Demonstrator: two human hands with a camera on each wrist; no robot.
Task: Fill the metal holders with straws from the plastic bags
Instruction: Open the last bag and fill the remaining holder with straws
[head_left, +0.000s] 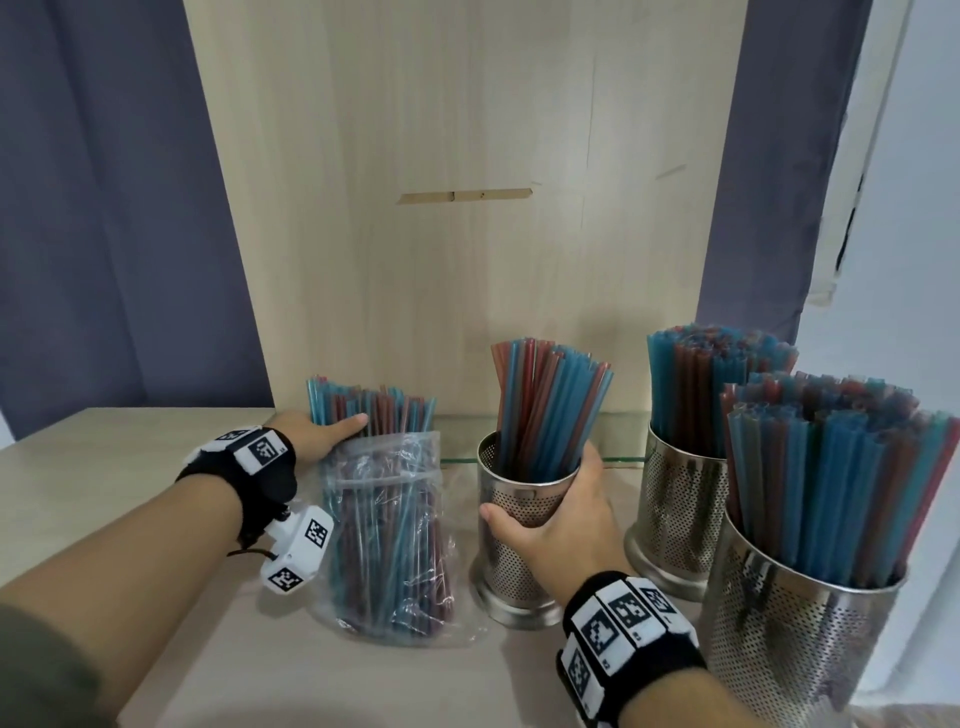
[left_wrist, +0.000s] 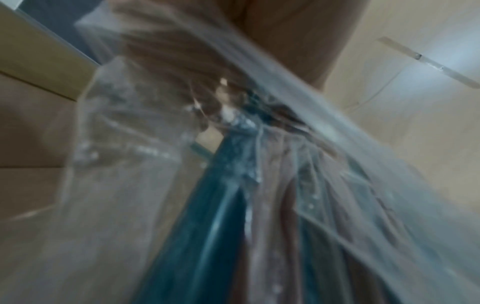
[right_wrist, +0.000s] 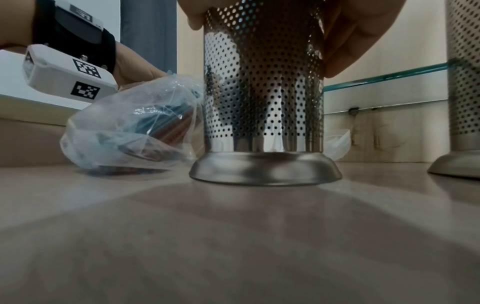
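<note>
- Straws (head_left: 371, 410) of blue and red stick out of the open mouth of the plastic bag (head_left: 387, 540), which lies on the counter (head_left: 104, 467) with its long axis running away from the person, mouth at the far end.
- Left hand (head_left: 317, 428) lies at the bag's far end, thumb stretched across the bared straws just past the mouth. Its fingers are hidden behind the bundle, so I cannot tell whether they grasp it.
- Right hand (head_left: 556, 512) is wrapped around the middle metal holder (head_left: 519, 540), thumb on the left wall and fingers on the right, near the rim. In the right wrist view the holder's base sits flat on the counter.
- That holder is only partly filled, its straws leaning right; it stands just right of the bag, almost touching it.
- Two more holders (head_left: 680, 504) (head_left: 800, 639) to the right look packed full.
- Judging from this, the left hand is the nearer one to draw straws out lengthwise, away from the person, then swing them upright and rightward into the steadied holder.
</note>
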